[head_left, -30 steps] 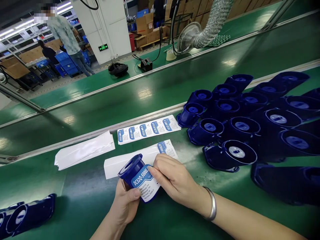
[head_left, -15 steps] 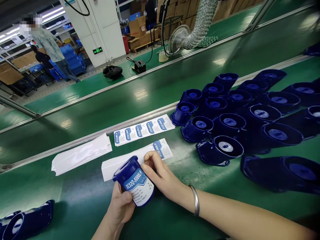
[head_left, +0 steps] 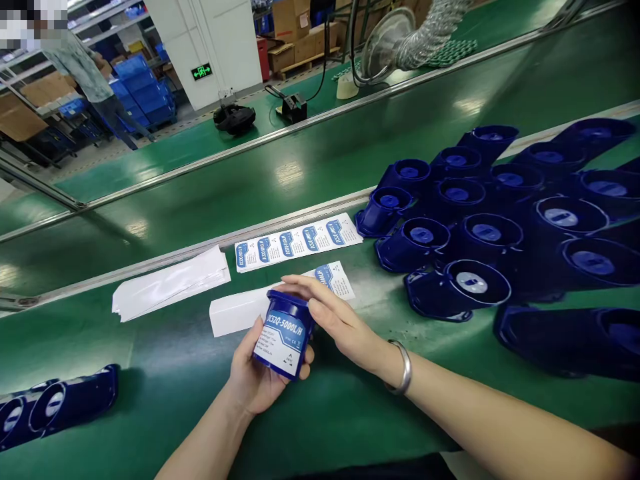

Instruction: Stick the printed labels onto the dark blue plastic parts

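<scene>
Beside a backing strip (head_left: 235, 315) on a glossy green workbench (head_left: 165, 400) in a cardboard-stacked workshop, a left hand (head_left: 257, 383) grips a smooth, flanged blue pump housing (head_left: 284, 333), a right hand (head_left: 335, 317) bent against its rim

blue cups (head_left: 420, 233): glossy plastic | label sheets (head_left: 299, 243): smooth ppr | bangle (head_left: 403, 368): shiny mtl | benchtop (head_left: 165, 380): smooth, semi-gloss

Far side: white pillar (head_left: 215, 50) with a lit green exit sign (head_left: 201, 72), cardboard boxes (head_left: 295, 43) stacked right of it, blue bins (head_left: 143, 90) and shelving (head_left: 107, 25) left, beyond a green bench (head_left: 280, 157) showing glossy light patches.
</scene>
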Demonstrator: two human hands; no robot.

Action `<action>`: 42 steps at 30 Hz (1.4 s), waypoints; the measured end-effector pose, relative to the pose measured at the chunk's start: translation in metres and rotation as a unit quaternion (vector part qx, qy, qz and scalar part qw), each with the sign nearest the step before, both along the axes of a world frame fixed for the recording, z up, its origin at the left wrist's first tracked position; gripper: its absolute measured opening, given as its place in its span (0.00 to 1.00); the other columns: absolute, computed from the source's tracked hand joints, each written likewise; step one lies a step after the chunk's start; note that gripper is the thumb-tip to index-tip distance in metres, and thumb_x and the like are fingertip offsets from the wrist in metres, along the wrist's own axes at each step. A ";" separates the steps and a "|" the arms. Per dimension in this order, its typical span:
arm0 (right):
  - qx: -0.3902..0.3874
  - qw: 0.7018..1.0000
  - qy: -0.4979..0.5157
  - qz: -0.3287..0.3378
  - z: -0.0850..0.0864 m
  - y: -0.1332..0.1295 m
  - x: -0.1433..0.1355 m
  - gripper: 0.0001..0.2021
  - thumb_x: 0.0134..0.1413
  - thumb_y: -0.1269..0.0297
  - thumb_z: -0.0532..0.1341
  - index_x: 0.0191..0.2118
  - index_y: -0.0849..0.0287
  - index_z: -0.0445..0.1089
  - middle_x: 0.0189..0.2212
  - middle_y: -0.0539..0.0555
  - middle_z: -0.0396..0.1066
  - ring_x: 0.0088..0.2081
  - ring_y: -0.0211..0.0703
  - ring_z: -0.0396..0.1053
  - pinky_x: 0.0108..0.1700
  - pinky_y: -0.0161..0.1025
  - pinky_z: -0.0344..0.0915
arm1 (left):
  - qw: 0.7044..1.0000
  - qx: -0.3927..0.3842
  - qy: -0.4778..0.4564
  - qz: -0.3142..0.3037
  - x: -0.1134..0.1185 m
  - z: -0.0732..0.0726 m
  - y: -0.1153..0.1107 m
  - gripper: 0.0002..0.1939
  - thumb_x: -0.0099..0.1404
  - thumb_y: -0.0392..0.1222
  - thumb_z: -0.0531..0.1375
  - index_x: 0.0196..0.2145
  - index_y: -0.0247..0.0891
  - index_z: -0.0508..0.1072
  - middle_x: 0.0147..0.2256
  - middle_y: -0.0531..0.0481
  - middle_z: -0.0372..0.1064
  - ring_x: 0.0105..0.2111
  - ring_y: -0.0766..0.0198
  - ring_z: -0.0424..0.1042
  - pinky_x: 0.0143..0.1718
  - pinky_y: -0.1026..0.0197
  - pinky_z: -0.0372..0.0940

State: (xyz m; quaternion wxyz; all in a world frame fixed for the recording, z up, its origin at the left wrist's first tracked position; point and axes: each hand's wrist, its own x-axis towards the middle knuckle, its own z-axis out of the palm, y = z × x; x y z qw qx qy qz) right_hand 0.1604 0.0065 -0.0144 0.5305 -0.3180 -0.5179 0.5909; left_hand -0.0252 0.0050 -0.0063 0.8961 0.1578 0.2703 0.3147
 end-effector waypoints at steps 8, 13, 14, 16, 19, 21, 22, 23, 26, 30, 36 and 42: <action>0.016 1.000 -0.027 0.002 -0.008 -0.002 -0.001 0.24 0.72 0.41 0.53 0.60 0.52 0.66 0.53 0.57 0.67 0.54 0.54 0.67 0.56 0.48 0.66 | 0.998 0.038 0.016 -0.048 0.004 -0.004 -0.005 0.27 0.72 0.57 0.52 0.49 0.31 0.77 0.38 0.36 0.78 0.35 0.54 0.79 0.33 0.60 0.71; 0.027 0.998 -0.045 -0.043 -0.011 -0.007 -0.003 0.23 0.73 0.44 0.53 0.61 0.53 0.62 0.49 0.56 0.68 0.49 0.52 0.68 0.50 0.46 0.67 | 0.987 0.117 0.088 -0.068 -0.003 -0.005 -0.003 0.26 0.72 0.57 0.54 0.48 0.31 0.77 0.36 0.37 0.80 0.34 0.54 0.79 0.37 0.58 0.71; 0.021 0.997 -0.051 -0.051 -0.011 -0.007 -0.003 0.22 0.73 0.45 0.54 0.62 0.53 0.61 0.47 0.55 0.68 0.46 0.50 0.69 0.47 0.44 0.67 | 0.983 0.134 0.100 -0.070 -0.005 -0.005 -0.002 0.25 0.72 0.56 0.55 0.50 0.32 0.76 0.38 0.38 0.80 0.36 0.53 0.79 0.39 0.57 0.72; 0.015 0.995 -0.068 -0.068 -0.010 -0.007 -0.004 0.20 0.74 0.49 0.54 0.62 0.54 0.58 0.45 0.54 0.68 0.42 0.48 0.69 0.44 0.43 0.67 | 0.975 0.162 0.130 -0.078 -0.008 -0.004 0.000 0.23 0.73 0.53 0.56 0.57 0.37 0.73 0.46 0.39 0.78 0.44 0.51 0.78 0.45 0.54 0.71; 0.010 0.992 -0.089 -0.094 -0.008 -0.005 -0.006 0.18 0.73 0.55 0.55 0.61 0.55 0.57 0.42 0.53 0.69 0.42 0.47 0.69 0.48 0.44 0.65 | 0.953 0.216 0.191 -0.090 -0.011 -0.001 0.003 0.23 0.73 0.50 0.56 0.63 0.43 0.68 0.59 0.43 0.70 0.57 0.49 0.70 0.59 0.50 0.63; -0.005 0.991 -0.087 -0.100 -0.008 -0.004 -0.006 0.18 0.72 0.56 0.56 0.61 0.55 0.56 0.41 0.52 0.69 0.43 0.47 0.69 0.49 0.44 0.65 | 0.929 0.271 0.233 -0.099 -0.012 0.001 0.004 0.24 0.74 0.49 0.56 0.65 0.46 0.65 0.63 0.46 0.65 0.63 0.49 0.63 0.64 0.50 0.57; -0.015 0.991 -0.083 -0.101 -0.008 -0.004 -0.007 0.19 0.71 0.56 0.56 0.61 0.55 0.55 0.41 0.52 0.69 0.43 0.48 0.69 0.49 0.45 0.64 | 0.914 0.299 0.251 -0.106 -0.013 0.003 0.005 0.25 0.74 0.49 0.56 0.66 0.47 0.64 0.65 0.47 0.63 0.64 0.49 0.61 0.66 0.50 0.55; -0.023 0.991 -0.080 -0.101 -0.008 -0.003 -0.007 0.19 0.71 0.56 0.56 0.61 0.55 0.55 0.40 0.52 0.69 0.42 0.48 0.69 0.49 0.45 0.64 | 0.900 0.324 0.266 -0.116 -0.013 0.004 0.005 0.26 0.74 0.49 0.57 0.67 0.48 0.62 0.66 0.48 0.61 0.65 0.49 0.60 0.66 0.50 0.55; -0.041 0.991 -0.079 -0.100 -0.007 -0.003 -0.007 0.20 0.71 0.55 0.56 0.61 0.56 0.55 0.40 0.52 0.70 0.42 0.48 0.69 0.47 0.45 0.64 | 0.869 0.368 0.299 -0.143 -0.015 0.007 0.007 0.29 0.73 0.49 0.58 0.68 0.49 0.59 0.67 0.47 0.59 0.64 0.49 0.60 0.64 0.51 0.57; -0.050 0.991 -0.078 -0.098 -0.005 -0.003 -0.006 0.21 0.70 0.55 0.57 0.61 0.56 0.54 0.39 0.52 0.70 0.42 0.48 0.70 0.47 0.45 0.64 | 0.853 0.383 0.317 -0.160 -0.015 0.008 0.006 0.34 0.69 0.46 0.62 0.69 0.50 0.55 0.66 0.45 0.59 0.61 0.48 0.63 0.59 0.52 0.64; -0.063 0.990 -0.080 -0.095 -0.007 -0.001 -0.004 0.22 0.69 0.53 0.58 0.62 0.55 0.55 0.39 0.52 0.70 0.42 0.48 0.70 0.45 0.44 0.65 | 0.820 0.418 0.367 -0.138 -0.008 0.007 0.000 0.45 0.61 0.38 0.69 0.69 0.52 0.53 0.62 0.45 0.62 0.58 0.48 0.66 0.57 0.48 0.67; -0.006 0.992 -0.090 -0.092 -0.009 0.001 -0.001 0.21 0.71 0.53 0.57 0.62 0.57 0.56 0.42 0.54 0.68 0.45 0.49 0.68 0.49 0.46 0.64 | 0.929 0.260 0.245 -0.095 -0.005 0.010 0.001 0.40 0.61 0.50 0.69 0.67 0.49 0.60 0.64 0.42 0.61 0.59 0.42 0.66 0.51 0.45 0.72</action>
